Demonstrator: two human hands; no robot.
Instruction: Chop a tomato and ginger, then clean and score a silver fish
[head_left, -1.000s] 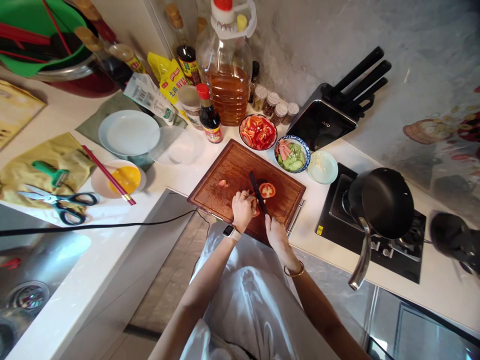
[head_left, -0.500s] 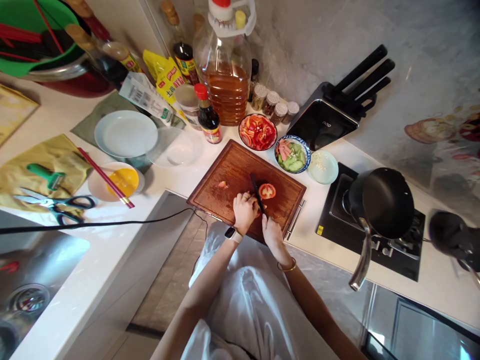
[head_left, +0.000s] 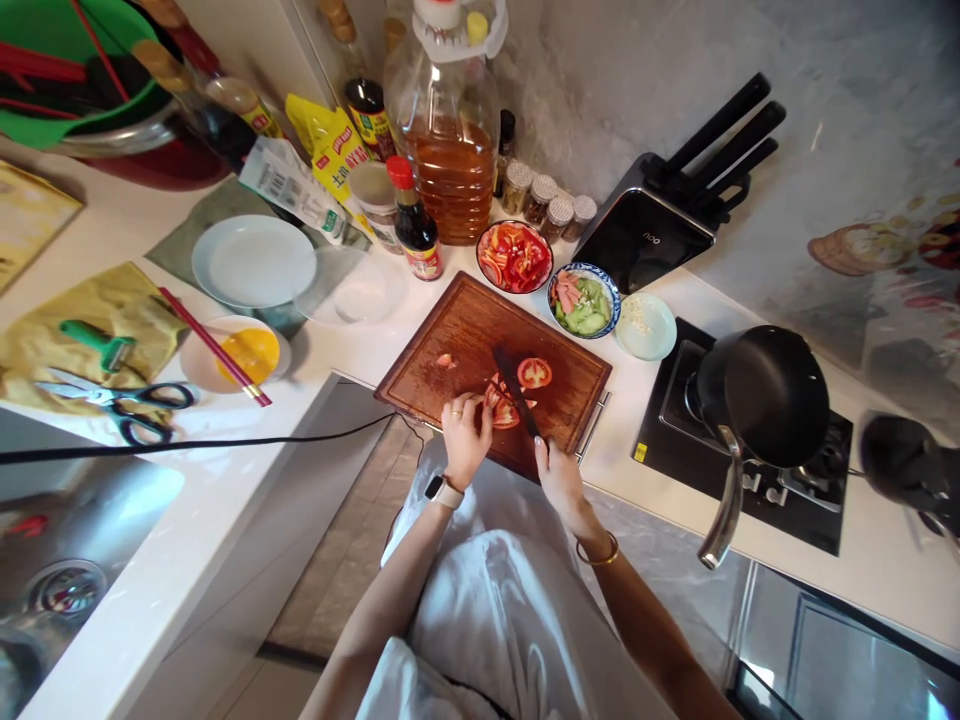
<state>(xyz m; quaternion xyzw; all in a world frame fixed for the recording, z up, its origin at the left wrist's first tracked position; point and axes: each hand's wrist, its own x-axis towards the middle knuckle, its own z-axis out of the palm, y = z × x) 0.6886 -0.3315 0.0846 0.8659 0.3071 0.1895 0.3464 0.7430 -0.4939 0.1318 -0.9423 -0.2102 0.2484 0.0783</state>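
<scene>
Wrapping its fingers round the handle of a dark knife (head_left: 514, 385), the right hand (head_left: 561, 480) held the blade slantwise above the cutting board (head_left: 420, 375). The left hand (head_left: 466, 437) had its fingers bent and bunched at the left end of some tomato slices (head_left: 501, 405) — whether they pinched one, I could not tell. These slices lay beside the blade, toward the front of the board, while a larger tomato piece (head_left: 534, 373) lay cut side up just past the knife. The reddish-brown wood bore damp marks and a small scrap (head_left: 446, 361).

Around it ran a pale desk (head_left: 619, 430) that turned a corner: leftward lay a steel sink (head_left: 120, 505), scissors (head_left: 105, 396) and a bowl (head_left: 196, 370) of yellow liquid with red chopsticks (head_left: 214, 345) across it; rightward, a black pan (head_left: 765, 400) sat over a stove (head_left: 660, 455). Behind the board stood a bowl of red slices (head_left: 514, 258) and a blue-patterned bowl (head_left: 616, 300). Farther back were a knife block (head_left: 645, 235), spice jars (head_left: 538, 200) and a big jug (head_left: 454, 175) of amber liquid, before a grey marbled wall (head_left: 600, 80).
</scene>
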